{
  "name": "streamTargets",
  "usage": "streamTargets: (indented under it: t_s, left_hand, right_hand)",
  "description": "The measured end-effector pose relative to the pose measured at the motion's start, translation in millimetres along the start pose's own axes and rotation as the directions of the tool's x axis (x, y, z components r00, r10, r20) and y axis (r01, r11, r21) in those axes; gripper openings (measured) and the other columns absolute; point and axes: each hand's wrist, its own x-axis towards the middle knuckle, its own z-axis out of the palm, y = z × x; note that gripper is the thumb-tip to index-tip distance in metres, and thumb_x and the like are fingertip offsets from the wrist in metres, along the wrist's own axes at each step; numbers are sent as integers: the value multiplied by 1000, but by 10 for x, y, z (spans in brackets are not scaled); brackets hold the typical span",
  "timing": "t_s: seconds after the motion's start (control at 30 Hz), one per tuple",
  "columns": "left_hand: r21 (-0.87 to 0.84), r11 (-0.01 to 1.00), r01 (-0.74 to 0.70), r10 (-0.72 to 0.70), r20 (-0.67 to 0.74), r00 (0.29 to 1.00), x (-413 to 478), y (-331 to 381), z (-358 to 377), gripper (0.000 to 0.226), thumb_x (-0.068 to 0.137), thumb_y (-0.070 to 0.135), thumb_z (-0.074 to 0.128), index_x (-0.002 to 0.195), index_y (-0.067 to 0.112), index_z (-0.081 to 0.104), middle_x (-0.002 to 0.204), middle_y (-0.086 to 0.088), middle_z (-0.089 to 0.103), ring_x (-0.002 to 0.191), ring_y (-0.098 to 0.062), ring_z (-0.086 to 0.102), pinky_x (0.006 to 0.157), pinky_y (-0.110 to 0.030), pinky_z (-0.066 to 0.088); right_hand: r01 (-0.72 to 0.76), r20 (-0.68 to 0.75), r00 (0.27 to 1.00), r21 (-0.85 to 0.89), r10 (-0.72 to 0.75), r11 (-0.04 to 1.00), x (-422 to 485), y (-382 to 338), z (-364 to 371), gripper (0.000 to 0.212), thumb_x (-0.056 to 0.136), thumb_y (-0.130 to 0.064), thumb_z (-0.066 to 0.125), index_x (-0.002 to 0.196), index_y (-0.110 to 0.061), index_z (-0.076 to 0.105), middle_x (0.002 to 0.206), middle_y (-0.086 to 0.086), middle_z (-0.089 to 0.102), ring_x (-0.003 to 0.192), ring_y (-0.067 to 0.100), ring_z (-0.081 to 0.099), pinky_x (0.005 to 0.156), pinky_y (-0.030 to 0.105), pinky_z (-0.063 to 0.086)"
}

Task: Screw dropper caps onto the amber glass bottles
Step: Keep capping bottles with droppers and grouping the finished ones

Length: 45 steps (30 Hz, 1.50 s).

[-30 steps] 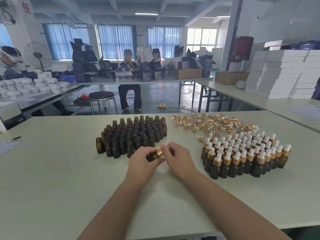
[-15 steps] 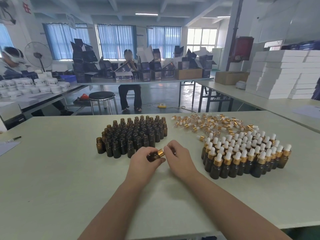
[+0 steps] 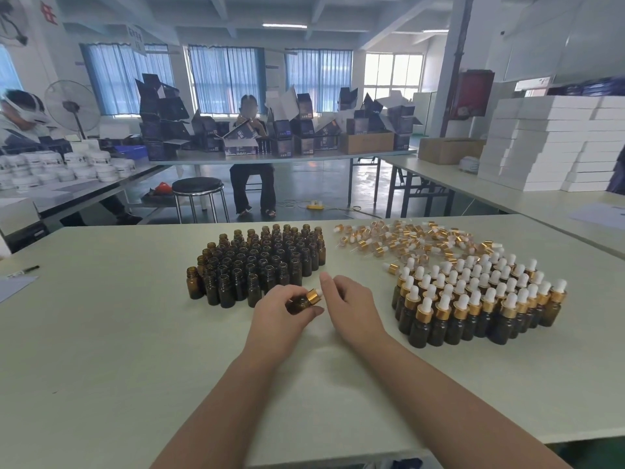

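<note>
The left hand (image 3: pixel 282 311) is making a tight grip: its fingers and thumb are curling round one small amber glass bottle (image 3: pixel 298 304), just below the middle of the frame. A gold dropper cap with a white rubber top (image 3: pixel 314 296) is sitting on the bottle's neck. The right hand (image 3: pixel 353 304) is just beside the cap. Its grip is loose, with the fingers apart and holding nothing. I cannot tell if a fingertip is touching the cap.

The bottle is lying on its side in the hand. Its long line is running from lower left to upper right, and the cap end is pointing right, toward the right hand.

To do this step well, I think the left hand should be keeping the bottle still while the right hand is pinching the gold ring and turning it. The cap should be sitting straight, not tipped, and turning should stop when it feels snug.

Behind the hands, a bunch of open amber glass bottles (image 3: pixel 257 262) is standing on the pale counter (image 3: pixel 101 333). Loose gold and white dropper caps (image 3: pixel 406 242) are lying in the upper right. Finished capped amber bottles (image 3: pixel 473 299) are standing at the right.
</note>
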Motion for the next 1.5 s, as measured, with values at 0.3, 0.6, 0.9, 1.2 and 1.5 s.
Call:
streamTargets:
  t_s: [0.3,0.6,0.9,1.2,1.5]
  left_hand:
    - [-13,1000,-3,3,0,1000,-11,21,-9,19,74,29,80,84,36,65,92,9,62,87,-1,54,79,-21,43]
    - [-112,993,-34,33,-14,999,-21,26,-29,11,84,25,71,94,25,71,85,14,68,79,-1,59,71,-23,46]
    - [-133,991,8,-3,40,999,-25,31,-23,29,88,47,59,115,36,62,97,19,65,95,11,55,78,-16,42]
    - [-64,997,51,-43,122,992,-41,54,-22,25,94,49,46,101,32,62,96,17,64,93,9,54,75,-17,40]
    - [-33,997,75,-70,138,988,-35,39,-12,30,96,48,44,101,26,65,93,14,66,93,2,58,75,-17,41]
  right_hand:
    - [52,-4,999,-31,-52,998,-2,-25,-16,26,97,-22,48,71,-28,49,57,-11,47,57,-6,48,54,8,37]
    - [329,165,944,-389,-286,861,38,-326,-166,16,101,-29,39,99,-20,52,72,-8,53,63,12,50,52,23,32]
    - [470,412,875,-594,-254,653,366,-802,-767,23,101,-31,42,103,-19,62,74,-9,56,69,10,49,80,32,39]
    - [426,481,873,-671,-81,607,792,-624,-1255,29,99,-34,47,106,-14,67,91,-4,61,90,17,56,92,41,44]
    - [395,498,861,-779,99,487,975,-248,-1329,26,97,-34,45,96,-19,66,89,-6,59,90,16,54,87,37,38]
